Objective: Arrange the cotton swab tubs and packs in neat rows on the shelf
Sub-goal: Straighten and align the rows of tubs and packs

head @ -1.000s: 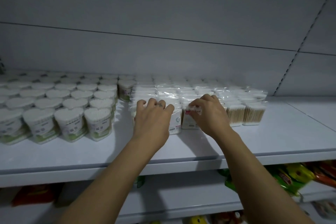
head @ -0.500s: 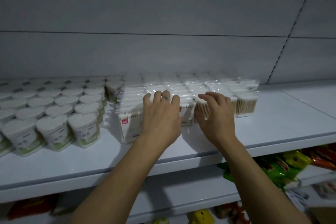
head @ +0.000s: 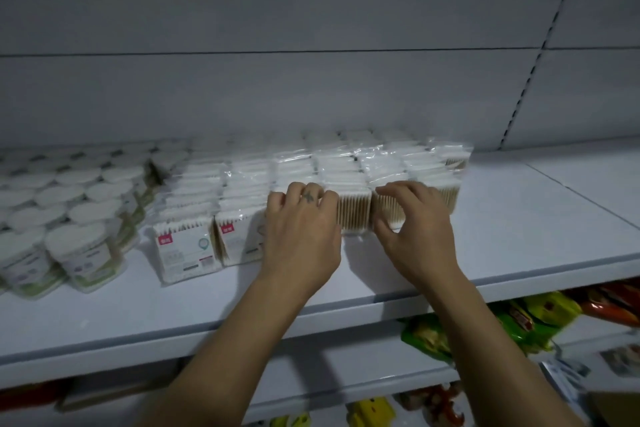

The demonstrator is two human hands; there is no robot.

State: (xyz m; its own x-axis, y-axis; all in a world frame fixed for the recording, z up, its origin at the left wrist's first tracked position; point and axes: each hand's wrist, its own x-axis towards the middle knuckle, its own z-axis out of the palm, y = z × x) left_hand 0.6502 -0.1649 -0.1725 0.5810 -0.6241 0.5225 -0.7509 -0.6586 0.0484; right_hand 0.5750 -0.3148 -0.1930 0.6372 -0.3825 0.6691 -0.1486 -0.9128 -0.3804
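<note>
Left hand (head: 304,229) curls over front-row packs (head: 353,215), bracing them. Right hand (head: 415,229) pinches one wooden-stick pack (head: 389,213), likely nudging it flush with neighbours

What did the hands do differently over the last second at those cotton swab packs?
Both hands moved rightward along the front row. The left hand let go of the labelled packs at the row's left end and now grips the neighbouring pack, hidden under it; the right hand left a red-labelled pack and pinches a wooden-stick pack. The tubs and back rows stayed put.
</note>
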